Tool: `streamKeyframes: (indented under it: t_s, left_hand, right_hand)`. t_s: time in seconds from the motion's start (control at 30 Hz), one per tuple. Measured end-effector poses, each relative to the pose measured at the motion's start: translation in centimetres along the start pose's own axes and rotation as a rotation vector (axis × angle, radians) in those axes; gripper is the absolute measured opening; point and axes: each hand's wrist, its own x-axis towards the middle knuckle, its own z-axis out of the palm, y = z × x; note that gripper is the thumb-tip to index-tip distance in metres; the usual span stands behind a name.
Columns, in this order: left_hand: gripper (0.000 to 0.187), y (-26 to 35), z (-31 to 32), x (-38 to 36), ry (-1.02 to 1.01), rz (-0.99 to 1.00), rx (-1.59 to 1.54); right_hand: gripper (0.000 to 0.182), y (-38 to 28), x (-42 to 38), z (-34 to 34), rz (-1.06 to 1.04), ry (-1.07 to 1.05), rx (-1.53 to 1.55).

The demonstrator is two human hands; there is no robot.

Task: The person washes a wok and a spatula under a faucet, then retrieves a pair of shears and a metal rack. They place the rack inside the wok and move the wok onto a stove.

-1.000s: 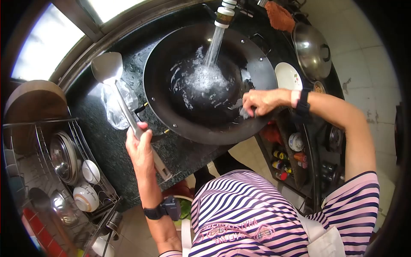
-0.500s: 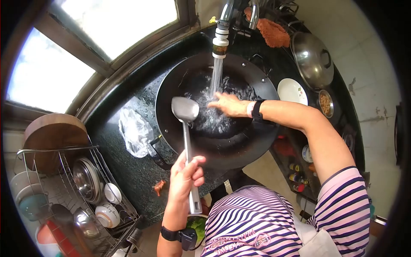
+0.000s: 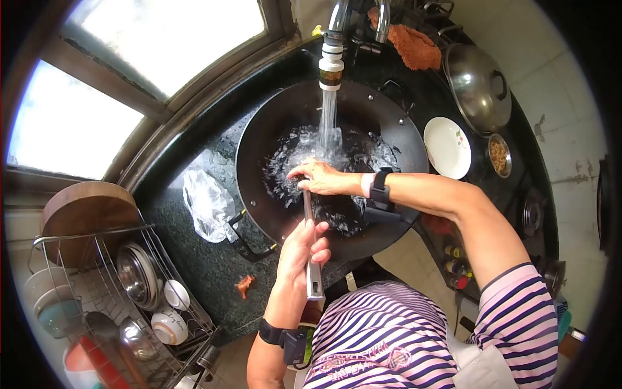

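Note:
My left hand [image 3: 302, 251] is wrapped round the long metal handle of a wok spatula [image 3: 314, 280]. The spatula's head is down in the wok, hidden by my right hand and the splashing water. Fingers curled, my right hand [image 3: 322, 179] closes on the spatula's upper part, just below the running stream. A large dark wok [image 3: 259, 139] holds moving water and lies under the faucet [image 3: 331, 68], which pours straight into it.
A crumpled clear plastic bag [image 3: 207, 204] lies left of the wok. The dish rack [image 3: 97, 229] holds bowls, lids and a round wooden board [image 3: 87, 211]. To the right are a white plate [image 3: 447, 148], a small bowl of brownish food [image 3: 499, 155] and a metal lid [image 3: 476, 87].
The spatula's head has gone down from above the wok into the water. My left hand moved right and slightly forward; my right hand moved left and closed on the spatula.

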Motion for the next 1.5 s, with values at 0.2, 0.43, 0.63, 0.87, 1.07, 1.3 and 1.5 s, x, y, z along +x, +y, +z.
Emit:
streamKeyframes:
  t_s: [0.2, 0.43, 0.63, 0.87, 1.07, 1.3, 1.5]
  left_hand:
    - [0.019, -0.2, -0.3, -0.8, 0.037, 0.024, -0.064]
    - [0.033, 0.5, 0.0, -0.4, 0.008, -0.046, -0.205]
    - [0.032, 1.0, -0.9, 0.6, -0.088, 0.067, -0.219]
    - [0.035, 1.0, 0.3, 0.2, -0.205, 0.148, -0.070]
    - [0.034, 0.6, -1.0, 0.2, -0.141, 0.012, -0.090]
    - [0.061, 0.6, 1.0, -2.5, 0.033, 0.250, 0.428]
    - [0.080, 0.1, 1.9, -1.5, 0.074, 0.540, 0.846]
  right_hand:
    - [0.039, 4.8, 1.9, -2.1, 0.131, 0.051, -0.374]
    - [0.050, 3.1, -1.0, -5.3, 0.416, 0.080, -0.648]
    - [0.030, -3.8, -2.5, -5.7, 0.376, -0.084, 0.622]
    - [0.025, -9.1, -3.8, -2.4, 0.042, -0.080, 0.339]
    - [0.026, 2.2, 0.2, -1.7, 0.114, 0.036, -0.201]
    - [0.039, 4.0, -1.3, -7.5, 0.166, 0.209, -0.651]
    - [0.036, 1.7, -2.9, -5.9, 0.296, -0.114, -0.329]
